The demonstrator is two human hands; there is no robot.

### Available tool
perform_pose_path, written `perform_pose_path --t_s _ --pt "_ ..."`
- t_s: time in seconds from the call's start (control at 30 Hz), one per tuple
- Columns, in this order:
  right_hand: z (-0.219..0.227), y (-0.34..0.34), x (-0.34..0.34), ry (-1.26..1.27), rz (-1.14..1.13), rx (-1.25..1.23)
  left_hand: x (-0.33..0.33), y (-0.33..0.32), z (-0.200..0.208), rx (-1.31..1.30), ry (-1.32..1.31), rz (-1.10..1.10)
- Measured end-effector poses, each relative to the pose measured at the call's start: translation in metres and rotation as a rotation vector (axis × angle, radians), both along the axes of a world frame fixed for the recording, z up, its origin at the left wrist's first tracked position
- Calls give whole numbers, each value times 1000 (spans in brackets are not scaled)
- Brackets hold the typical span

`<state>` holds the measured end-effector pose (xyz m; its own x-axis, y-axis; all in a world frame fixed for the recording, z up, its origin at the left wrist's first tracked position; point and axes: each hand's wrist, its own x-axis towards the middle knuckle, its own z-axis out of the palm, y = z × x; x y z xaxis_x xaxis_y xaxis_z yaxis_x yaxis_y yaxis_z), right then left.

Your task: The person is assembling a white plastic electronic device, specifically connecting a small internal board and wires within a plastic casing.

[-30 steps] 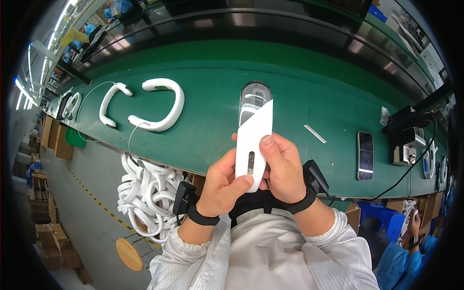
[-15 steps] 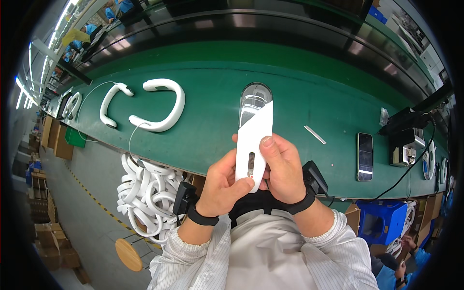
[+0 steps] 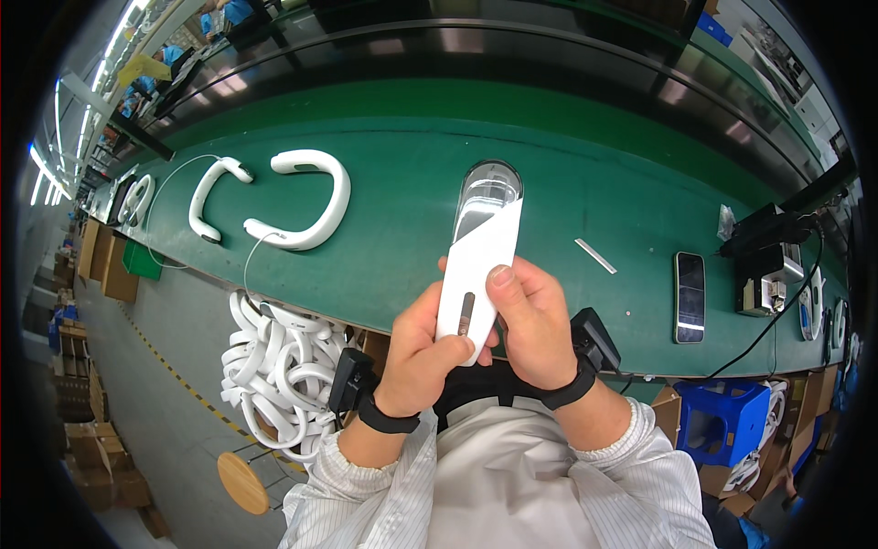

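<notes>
Fingers (image 3: 422, 316) of both hands: closed, not spread, around a white handheld device (image 3: 485, 252). Held in the left hand (image 3: 404, 366) at the rounded lower end, with thumb laid on the face beside the bottom of a narrow slot (image 3: 467, 309); held in the right hand (image 3: 535, 329) along the right flank, with thumb on the front. Hidden from view: most of the grip beneath the body. Located in front of the torso, over the near side of the green workbench (image 3: 402, 156), with translucent end (image 3: 490, 190) pointing away and leaning slightly right. Unable to tell height above the bench.

Judged light, probably a hollow plastic shell; stiff, unlikely to give when squeezed. Smooth-looking, so possibly slippery in damp fingers. Most fragile, in all likelihood, at the translucent end: liable to scratch or crack if knocked. Best gripped by both flanks of the opaque body, near mid-length, with support from beneath. Avoid pressing into the slot. Noted to the right, well apart from the device: white strip (image 3: 596, 256) and phone (image 3: 690, 297).
</notes>
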<state>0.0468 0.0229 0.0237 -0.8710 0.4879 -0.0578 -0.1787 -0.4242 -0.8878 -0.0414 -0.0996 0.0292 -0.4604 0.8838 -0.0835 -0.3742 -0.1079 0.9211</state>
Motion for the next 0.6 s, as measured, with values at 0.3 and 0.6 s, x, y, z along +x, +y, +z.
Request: perform_pose_path --t_s 0.3,0.6 --pt "0 2 3 -15 10 25 1 -3 -1 34 -63 -21" --pt "1 1 10 -34 14 16 8 -6 -5 1 31 -23"
